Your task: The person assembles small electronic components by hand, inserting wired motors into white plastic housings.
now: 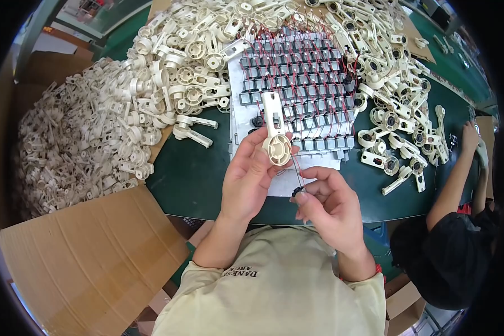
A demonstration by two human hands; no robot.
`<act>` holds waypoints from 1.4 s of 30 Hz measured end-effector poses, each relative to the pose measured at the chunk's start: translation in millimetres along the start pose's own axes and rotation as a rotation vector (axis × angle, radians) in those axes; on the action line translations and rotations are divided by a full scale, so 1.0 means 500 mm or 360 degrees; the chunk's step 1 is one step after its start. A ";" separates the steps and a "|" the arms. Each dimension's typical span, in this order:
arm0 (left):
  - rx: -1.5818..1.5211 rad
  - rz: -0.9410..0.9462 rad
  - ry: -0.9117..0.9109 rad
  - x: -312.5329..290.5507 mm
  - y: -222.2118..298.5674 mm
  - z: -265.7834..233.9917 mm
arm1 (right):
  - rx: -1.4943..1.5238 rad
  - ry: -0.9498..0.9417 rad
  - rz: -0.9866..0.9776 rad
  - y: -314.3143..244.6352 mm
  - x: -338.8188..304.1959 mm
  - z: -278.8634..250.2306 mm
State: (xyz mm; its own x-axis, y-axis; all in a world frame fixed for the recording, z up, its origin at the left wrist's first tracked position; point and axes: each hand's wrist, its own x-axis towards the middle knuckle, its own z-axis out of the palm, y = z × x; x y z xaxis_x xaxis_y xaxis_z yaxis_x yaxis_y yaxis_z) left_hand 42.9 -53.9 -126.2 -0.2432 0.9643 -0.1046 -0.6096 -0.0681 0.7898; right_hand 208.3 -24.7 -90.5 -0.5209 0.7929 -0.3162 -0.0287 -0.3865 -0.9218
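Note:
My left hand (242,185) is closed around a cream plastic housing (273,112), long and flat with a round spoked cup at its near end. The cup faces up and the long part points away from me. Between its thumb and fingers, my right hand (336,210) pinches a small black part (297,191). Thin wires run from this part up to the edge of the cup; where they end is hidden. Just beyond both hands lie rows of small grey blocks with red wires (319,109) on white sheets (288,182).
Cream housings (190,78) are heaped along the far left, and a large cardboard box (95,257) stands at the near left. More housings with black rings (392,120) lie at the right on the green table (196,173). Another person's arm (456,168) reaches in at the right.

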 end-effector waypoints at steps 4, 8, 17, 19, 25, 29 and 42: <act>0.0025 0.0054 -0.0125 0.000 -0.005 -0.006 | 0.0035 0.0007 -0.0015 0.002 0.001 -0.001; 0.0185 0.0081 -0.0135 0.000 -0.007 -0.006 | -0.0005 -0.0069 -0.0053 0.004 -0.001 -0.006; 0.0352 0.0041 -0.0205 -0.012 -0.011 -0.008 | 0.0130 -0.0009 -0.0037 0.001 0.004 -0.007; 0.0423 0.0068 -0.0267 -0.021 -0.004 -0.004 | 0.0144 0.0001 -0.0053 0.011 0.011 -0.013; 0.0709 0.0245 -0.0308 -0.014 -0.008 -0.006 | 0.0132 0.0028 -0.0161 0.003 0.022 -0.022; 0.0598 0.0114 -0.0306 -0.011 -0.010 -0.003 | 0.0160 -0.0159 -0.0225 0.008 0.030 -0.034; 0.0644 0.0169 -0.0322 -0.016 -0.012 -0.004 | -0.0688 0.0244 -0.0551 0.021 0.044 -0.041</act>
State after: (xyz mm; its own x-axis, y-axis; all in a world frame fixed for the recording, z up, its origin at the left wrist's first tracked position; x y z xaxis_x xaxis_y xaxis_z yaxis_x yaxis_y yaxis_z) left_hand 46.8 -61.5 -131.3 -0.1119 0.9906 0.0781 -0.2361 -0.1029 0.9663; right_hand 214.0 -1.8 -111.7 -0.4128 0.9106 0.0213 0.1928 0.1102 -0.9750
